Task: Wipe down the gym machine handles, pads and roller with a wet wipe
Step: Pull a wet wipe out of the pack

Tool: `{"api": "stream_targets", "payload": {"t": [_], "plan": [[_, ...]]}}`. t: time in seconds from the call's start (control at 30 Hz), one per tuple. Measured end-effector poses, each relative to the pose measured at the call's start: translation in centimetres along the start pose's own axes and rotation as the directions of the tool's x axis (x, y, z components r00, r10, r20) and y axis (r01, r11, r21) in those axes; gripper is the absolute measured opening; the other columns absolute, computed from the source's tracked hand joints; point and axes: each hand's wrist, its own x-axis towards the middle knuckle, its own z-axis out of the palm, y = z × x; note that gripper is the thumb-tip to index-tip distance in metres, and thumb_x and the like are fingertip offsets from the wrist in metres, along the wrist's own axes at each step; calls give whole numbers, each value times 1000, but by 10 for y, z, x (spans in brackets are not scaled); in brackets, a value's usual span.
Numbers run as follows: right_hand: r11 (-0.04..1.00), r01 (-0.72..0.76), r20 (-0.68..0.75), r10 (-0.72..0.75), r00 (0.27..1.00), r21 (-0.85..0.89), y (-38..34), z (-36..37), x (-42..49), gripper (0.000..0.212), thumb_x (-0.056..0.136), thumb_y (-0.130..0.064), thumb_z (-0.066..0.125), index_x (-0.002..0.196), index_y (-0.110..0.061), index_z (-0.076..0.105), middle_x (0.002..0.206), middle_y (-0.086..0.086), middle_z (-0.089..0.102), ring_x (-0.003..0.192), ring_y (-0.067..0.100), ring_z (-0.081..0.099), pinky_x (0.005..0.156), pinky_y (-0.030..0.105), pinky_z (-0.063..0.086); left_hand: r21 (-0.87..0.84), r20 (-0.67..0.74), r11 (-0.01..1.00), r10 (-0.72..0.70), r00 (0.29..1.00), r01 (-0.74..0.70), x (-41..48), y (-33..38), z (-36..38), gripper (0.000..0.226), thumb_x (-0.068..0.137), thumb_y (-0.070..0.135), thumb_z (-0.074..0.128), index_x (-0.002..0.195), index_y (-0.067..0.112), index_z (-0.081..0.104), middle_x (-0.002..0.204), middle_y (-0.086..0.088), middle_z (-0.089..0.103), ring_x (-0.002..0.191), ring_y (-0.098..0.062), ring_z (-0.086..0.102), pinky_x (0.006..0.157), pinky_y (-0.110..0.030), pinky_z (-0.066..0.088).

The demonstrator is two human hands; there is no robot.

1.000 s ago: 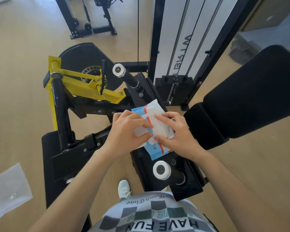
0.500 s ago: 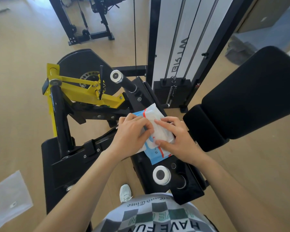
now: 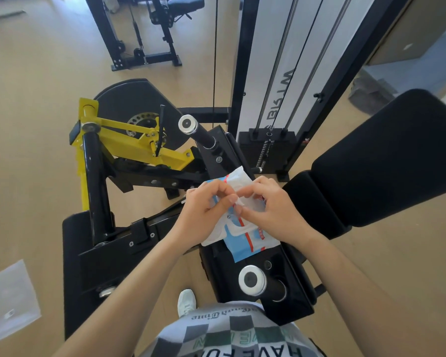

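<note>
A blue, white and red wet wipe pack (image 3: 250, 244) lies on the black seat frame of the gym machine (image 3: 289, 292). My left hand (image 3: 204, 215) rests on the pack's left side, thumb and forefinger pinching at its opening. My right hand (image 3: 273, 204) holds the pack's right side, fingertips meeting the left hand's over the white flap. Two chrome-capped handles stick out of the frame, the far handle (image 3: 191, 126) and the near handle (image 3: 251, 279). The big black back pad (image 3: 392, 161) is at the right. A black roller arm (image 3: 95, 186) hangs from the yellow lever (image 3: 129, 140).
The white weight stack tower (image 3: 289, 81) with cables stands behind the machine. Another black machine (image 3: 144, 34) is at the far back. A clear plastic bag (image 3: 8, 302) lies on the wooden floor at the left. My white shoe (image 3: 187, 302) is below the seat frame.
Both hands' fingertips have come together over the pack's flap, and the flap has lifted a little. The pack stays in the same place on the frame.
</note>
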Motion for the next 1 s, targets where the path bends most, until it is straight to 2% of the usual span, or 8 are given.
{"api": "stream_targets", "payload": {"t": [0.07,0.13,0.27,0.5,0.6,0.73,0.9,1.0], "plan": [[1000,-13,-29,13,999,2,2,0,3,18,90,-31,76,104,-20,73,96,-7,63,96,9,60,83,31,56,-63,-14,998,-5,1000,4,-2,-3,1,10,96,45,57,94,37,62,97,12,68,100,-21,67,89,-61,53],[998,-51,-55,53,997,47,5,-1,5,10,91,-26,76,98,-19,74,94,-7,69,91,11,67,80,36,60,-62,-29,998,-13,999,11,-5,-6,5,11,94,40,59,103,34,60,102,14,68,106,-19,66,95,-60,50],[981,-98,-85,113,990,165,5,-4,3,5,91,-20,76,92,-15,75,88,-2,74,83,14,73,73,34,62,132,-107,991,13,994,1,-8,-9,15,28,83,43,71,107,39,58,106,30,64,108,0,56,105,-44,34],[904,-185,-96,238,967,385,-2,-8,-1,13,96,-23,68,98,-10,67,94,2,75,87,18,75,75,35,64,195,-102,980,60,993,-39,-11,-16,18,38,73,53,78,103,43,57,109,30,58,116,3,47,109,-43,32],[878,-181,-147,270,952,444,-8,-11,0,11,100,-19,62,99,-9,64,90,2,75,84,20,74,73,28,62,224,-119,974,65,991,-37,-14,-17,20,37,73,51,80,99,42,55,110,37,50,116,6,43,107,-32,30],[794,-168,-216,351,911,585,-12,-16,3,10,103,-18,57,104,-9,62,96,4,74,89,21,74,76,30,62,277,-128,953,164,978,-124,-16,-22,22,32,76,50,79,100,36,63,112,35,53,115,10,42,109,-19,18],[612,-94,-278,484,830,785,-15,-27,7,9,106,-15,50,109,-16,59,105,5,68,96,21,71,81,34,62,297,-128,942,198,972,-153,-15,-25,23,29,79,50,78,100,34,67,117,24,62,117,1,48,111,-33,26],[618,-92,-300,499,813,781,-11,-28,6,12,106,-17,51,116,-16,57,112,8,66,103,24,69,84,34,60,323,-123,930,227,966,-177,-16,-27,24,27,80,51,77,99,32,70,117,21,65,117,0,48,110,-33,27]]}}
